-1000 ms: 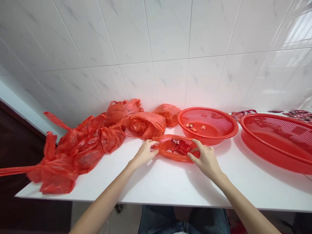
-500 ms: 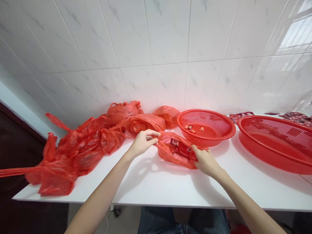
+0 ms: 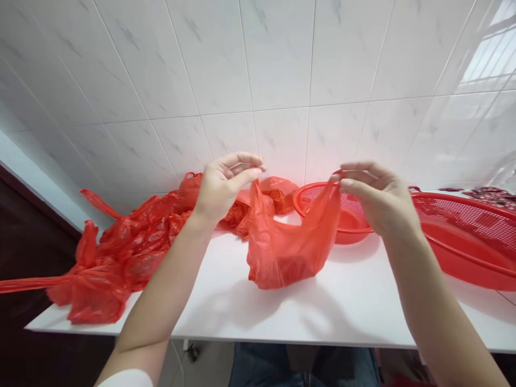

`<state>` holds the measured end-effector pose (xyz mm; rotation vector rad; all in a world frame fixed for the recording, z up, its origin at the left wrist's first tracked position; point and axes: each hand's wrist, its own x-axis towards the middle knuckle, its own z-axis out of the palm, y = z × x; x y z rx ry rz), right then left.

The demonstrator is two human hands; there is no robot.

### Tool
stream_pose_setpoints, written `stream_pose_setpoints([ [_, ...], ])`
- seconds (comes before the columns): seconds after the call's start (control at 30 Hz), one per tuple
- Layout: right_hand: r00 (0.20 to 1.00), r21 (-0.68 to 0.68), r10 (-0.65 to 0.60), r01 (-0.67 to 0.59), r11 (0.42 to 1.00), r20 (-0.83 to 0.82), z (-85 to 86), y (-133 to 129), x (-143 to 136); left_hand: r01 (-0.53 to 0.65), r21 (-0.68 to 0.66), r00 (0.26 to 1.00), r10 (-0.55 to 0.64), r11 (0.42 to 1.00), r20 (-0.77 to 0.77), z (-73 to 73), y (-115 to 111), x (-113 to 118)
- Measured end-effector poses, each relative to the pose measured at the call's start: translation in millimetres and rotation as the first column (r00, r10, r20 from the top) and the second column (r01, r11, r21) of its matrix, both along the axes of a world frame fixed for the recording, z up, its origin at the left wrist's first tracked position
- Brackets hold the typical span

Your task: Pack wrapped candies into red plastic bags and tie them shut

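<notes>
Above the white table, at frame centre, hangs a red plastic bag, lifted by both handles. Thin, glossy and half see-through, creased all over, sagging into a rounded pouch with darker folds low down; contents too hidden to make out. Bottom of the bag close to the table, contact impossible to judge.

Left hand at 10 o'clock of the bag, grip pinched on the left handle between thumb and fingertips. Right hand at 2 o'clock, grip pinched likewise on the right handle, fingers curled, plastic stretched into a taut strip beneath.

Behind the bag, toward 1 o'clock, sits a small round red basket, perforated, partly covered by the bag and the right hand. Farther off at 3 o'clock lies a larger red basket, also meshed. Toward 9 o'clock sprawls a heap of crumpled red bags, reaching to the table's left edge, one knotted bundle against the white tiled wall at 12 o'clock.
</notes>
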<state>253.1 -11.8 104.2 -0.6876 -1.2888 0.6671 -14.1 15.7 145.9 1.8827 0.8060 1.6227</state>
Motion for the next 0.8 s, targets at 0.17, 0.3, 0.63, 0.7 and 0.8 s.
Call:
stream_pose_setpoints([
  [0.17,0.953,-0.064,0.217,-0.208,0.976,0.21,6.4,-2.7,-26.7,0.105,-0.129,0.968,-0.131,0.986,-0.213,-3.9,-10.2,24.7],
  [0.3,0.921,0.055,0.167,-0.198,0.979,0.352,11.8,-8.7,-42.7,0.148,-0.173,0.934,-0.195,0.974,-0.299,-3.6,-15.6,41.3],
  [0.63,0.919,0.339,-0.194,0.072,0.938,0.344,1.7,-9.7,-31.2,0.198,-0.267,0.942,-0.259,0.943,-0.215,-5.0,-8.3,55.8],
  [0.7,0.931,0.297,-0.159,0.058,0.953,0.328,-6.1,-5.4,-26.3,0.2,-0.262,0.948,-0.255,0.944,-0.193,-6.1,-6.9,56.1],
  [0.8,0.937,0.141,-0.04,-0.01,0.99,0.346,-27.2,4.0,-22.8,0.212,-0.231,0.963,-0.244,0.95,-0.117,-6.9,-4.4,55.8],
])
